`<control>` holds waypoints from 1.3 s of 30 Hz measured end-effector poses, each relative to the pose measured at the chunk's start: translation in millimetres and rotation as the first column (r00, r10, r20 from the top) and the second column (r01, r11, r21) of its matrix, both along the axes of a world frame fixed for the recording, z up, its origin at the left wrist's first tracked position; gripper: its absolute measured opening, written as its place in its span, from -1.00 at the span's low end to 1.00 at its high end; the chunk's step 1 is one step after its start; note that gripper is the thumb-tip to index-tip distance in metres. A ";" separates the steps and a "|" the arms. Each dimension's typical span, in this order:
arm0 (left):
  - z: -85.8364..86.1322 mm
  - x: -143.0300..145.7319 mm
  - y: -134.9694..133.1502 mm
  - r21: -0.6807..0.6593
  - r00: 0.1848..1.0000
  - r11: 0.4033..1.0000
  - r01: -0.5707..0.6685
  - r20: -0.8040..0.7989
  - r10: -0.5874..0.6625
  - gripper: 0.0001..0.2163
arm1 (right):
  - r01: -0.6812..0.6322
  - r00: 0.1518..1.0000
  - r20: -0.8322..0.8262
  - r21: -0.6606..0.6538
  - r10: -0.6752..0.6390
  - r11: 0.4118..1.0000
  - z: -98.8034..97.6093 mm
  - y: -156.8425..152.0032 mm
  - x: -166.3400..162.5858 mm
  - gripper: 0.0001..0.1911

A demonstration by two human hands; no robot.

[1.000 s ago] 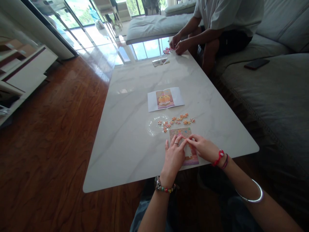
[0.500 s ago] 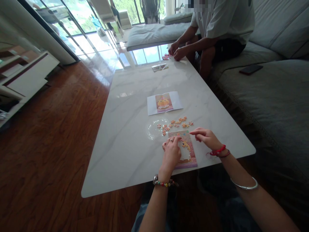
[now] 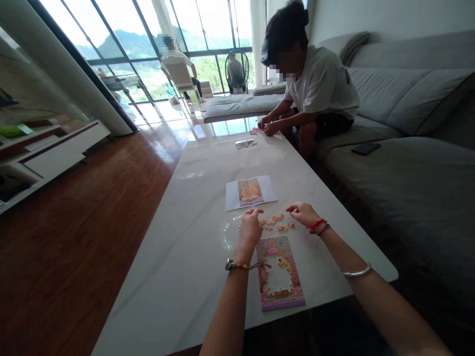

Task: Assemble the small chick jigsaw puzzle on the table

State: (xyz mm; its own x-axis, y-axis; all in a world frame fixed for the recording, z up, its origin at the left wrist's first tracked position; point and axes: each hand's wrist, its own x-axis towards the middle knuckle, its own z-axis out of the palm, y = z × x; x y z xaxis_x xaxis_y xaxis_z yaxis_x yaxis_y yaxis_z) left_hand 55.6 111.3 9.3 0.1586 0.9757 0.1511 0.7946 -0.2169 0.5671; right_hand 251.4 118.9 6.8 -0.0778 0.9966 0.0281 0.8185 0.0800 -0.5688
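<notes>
A partly assembled jigsaw puzzle point(image 3: 282, 301) lies near the table's front edge, its brick-patterned border joined around a white gap in the middle. Beyond its top edge, loose puzzle pieces point(image 3: 276, 218) in orange and pink are scattered. Over the left end of these pieces hovers my left hand point(image 3: 253, 228), its fingers bent loosely and pointing right, hiding some of them. My right hand point(image 3: 303, 214) is at their right side, index finger stretched out to the left and the others curled. I see nothing held in either hand.
Behind the pieces lies a creased sheet with a printed picture point(image 3: 250, 193). A small packet point(image 3: 245, 143) is farther along the white table point(image 3: 178, 257). At the far end, a person point(image 3: 315, 89) on the sofa handles pink pieces point(image 3: 254, 131). A phone point(image 3: 366, 149) rests on the sofa.
Both hands have left the puzzle and moved forward to the loose pieces, uncovering the puzzle's middle. The camera view has tilted up, showing more of the windows and the seated person.
</notes>
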 end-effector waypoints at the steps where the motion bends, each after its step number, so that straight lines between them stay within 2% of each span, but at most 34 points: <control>1: -1.6 -4.7 1.9 -0.007 1.000 1.000 -0.008 -0.006 0.008 -0.61 | -0.015 1.000 0.006 0.004 0.015 1.000 -1.2 1.9 -1.3 -0.79; 4: -5.4 -16.4 4.9 -0.033 0.999 0.999 -0.040 -0.026 0.039 -0.54 | -0.069 0.997 0.025 0.007 0.069 0.998 -5.8 6.4 -7.1 -0.82; 9: -7.6 -20.8 3.3 -0.053 0.999 0.998 -0.043 -0.024 0.042 -0.57 | -0.184 0.983 0.026 0.025 0.184 0.983 -10.0 15.6 -25.8 -0.81; 13: -6.7 -21.3 0.2 -0.045 0.996 0.996 -0.081 -0.050 0.078 -0.64 | -0.423 0.903 0.093 0.019 0.420 0.906 -9.4 21.1 -52.3 -0.78; 17: -4.3 -24.6 -3.5 -0.046 0.994 0.994 -0.102 -0.050 0.100 -0.71 | -0.504 0.851 0.155 -0.024 0.502 0.863 -10.8 22.7 -76.7 -0.85; 24: -6.1 -32.3 -11.1 -0.096 0.990 0.986 -0.137 0.003 0.138 -0.77 | -0.487 0.865 0.109 -0.060 0.490 0.872 -11.1 27.3 -85.1 -0.93; 28: -8.0 -32.7 -18.1 -0.133 0.980 0.984 -0.120 0.141 0.138 -0.82 | -0.453 0.890 0.015 -0.087 0.456 0.887 -0.5 18.6 -78.3 -0.90; 31: -5.9 -28.4 -30.7 -0.256 0.913 0.966 0.041 0.401 0.068 -0.88 | -0.437 0.889 -0.203 -0.106 0.411 0.893 11.0 -1.2 -66.8 -0.85; 34: -2.8 -21.3 -51.7 -0.321 0.770 0.922 0.216 0.637 0.041 -0.87 | -0.442 0.806 -0.504 -0.163 0.311 0.882 18.7 -31.9 -53.5 -0.76; 36: -2.0 -16.0 -68.4 -0.350 0.720 0.898 0.266 0.692 0.056 -0.87 | -0.417 0.794 -0.565 -0.237 0.225 0.877 18.7 -55.2 -47.2 -0.74; 39: -4.3 -8.9 -90.1 -0.420 0.727 0.873 0.248 0.676 0.119 -0.87 | -0.323 0.835 -0.538 -0.313 0.114 0.893 10.0 -84.9 -42.8 -0.79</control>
